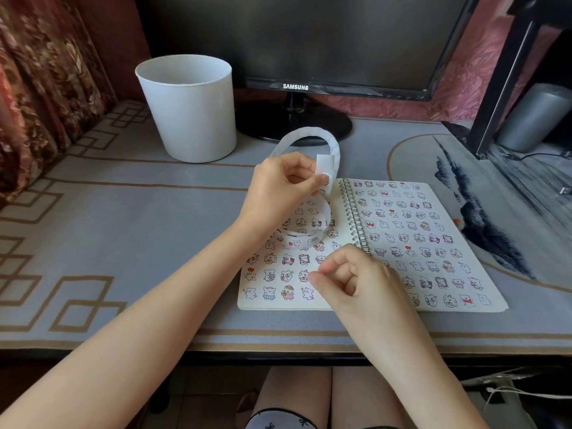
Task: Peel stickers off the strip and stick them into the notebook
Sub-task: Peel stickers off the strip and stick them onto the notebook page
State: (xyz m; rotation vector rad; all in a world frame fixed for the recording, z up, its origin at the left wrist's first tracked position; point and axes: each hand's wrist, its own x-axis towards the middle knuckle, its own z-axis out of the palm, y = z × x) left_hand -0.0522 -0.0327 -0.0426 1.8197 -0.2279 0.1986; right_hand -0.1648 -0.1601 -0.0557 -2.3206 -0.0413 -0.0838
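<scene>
Tabletop [139, 230]: grey mat with brown key-pattern border; carries all items below. Monitor [325, 41]: black, screen dark, at the rear; bezel reads "SAMSUNG" in white; no other writing legible. White bin [188, 113]: upright, just left of the monitor stand. Notebook [387, 255]: spiral-bound, lying open and flat at centre-right; both pages carry rows of small bear stickers [411, 226]. Left hand [278, 187]: raised above the left page, thumb and fingers pinching the strip [309, 133]; the white strip arcs up behind the hand and coils down onto the left page. Right hand [356, 280]: fingers curled low over the left page, thumb and forefinger tips together; whether they hold a sticker cannot be told.
</scene>
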